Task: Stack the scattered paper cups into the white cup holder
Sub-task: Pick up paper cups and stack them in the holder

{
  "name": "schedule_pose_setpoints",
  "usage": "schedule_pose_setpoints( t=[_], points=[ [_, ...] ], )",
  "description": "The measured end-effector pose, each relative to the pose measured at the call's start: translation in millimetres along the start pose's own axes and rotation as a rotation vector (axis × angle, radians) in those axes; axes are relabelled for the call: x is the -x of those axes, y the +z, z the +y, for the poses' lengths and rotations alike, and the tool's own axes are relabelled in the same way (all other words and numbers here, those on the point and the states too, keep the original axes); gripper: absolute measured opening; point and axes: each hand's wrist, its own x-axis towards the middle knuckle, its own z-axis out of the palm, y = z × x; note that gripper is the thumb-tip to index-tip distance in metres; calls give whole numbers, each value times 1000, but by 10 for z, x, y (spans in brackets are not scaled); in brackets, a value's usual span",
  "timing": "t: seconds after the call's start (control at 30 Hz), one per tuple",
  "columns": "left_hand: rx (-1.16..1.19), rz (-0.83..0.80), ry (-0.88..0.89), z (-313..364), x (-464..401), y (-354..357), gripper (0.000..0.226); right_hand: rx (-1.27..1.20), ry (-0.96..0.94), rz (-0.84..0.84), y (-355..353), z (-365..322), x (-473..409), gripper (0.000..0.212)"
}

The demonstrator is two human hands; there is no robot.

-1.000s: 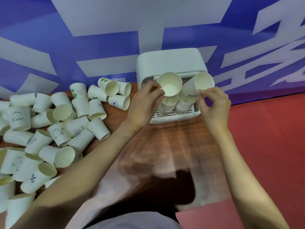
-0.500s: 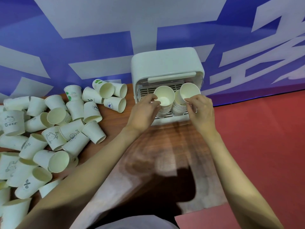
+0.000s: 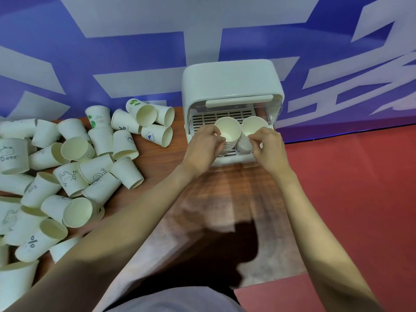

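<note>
The white cup holder (image 3: 231, 86) at twelve o'clock on the table (image 3: 243, 199) holds two cup stacks side by side: the left hand (image 3: 203, 147) pinches the left stack's (image 3: 228, 134) rim, the right hand (image 3: 269, 148) pinches the right stack's (image 3: 252, 131). Loose paper cups (image 3: 74, 163) lie heaped at nine o'clock, well apart from the holder.

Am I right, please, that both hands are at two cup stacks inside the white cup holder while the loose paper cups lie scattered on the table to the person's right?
Not quite: the head view shows the loose paper cups scattered to the person's left. The rest holds: the left hand and right hand are at two cup stacks inside the white cup holder on the table.
</note>
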Motion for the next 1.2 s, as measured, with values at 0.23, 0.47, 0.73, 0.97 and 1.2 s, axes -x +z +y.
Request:
schedule_pose_setpoints(
  t=[0.23, 0.47, 0.73, 0.97, 1.2],
  points=[
    [22, -13, 12, -11, 54, -22, 19, 31, 35, -36, -13, -93, 33, 15],
    [50, 95, -118, -416, 637, -345, 36, -45, -90, 79, 43, -709, 179, 33],
    [-40, 146, -573, -1404, 1379, -732, 31, -20, -315, -276, 804, -1539, 44, 41],
    [20, 75, -712, -1731, 1426, -822, 33, -24, 129, -291, 1560, -1850, -392, 30],
    [-11, -60, -737, -1759, 1360, -791, 38, -142, 340, -283, 1872, -1969, -576, 31]
  ],
)
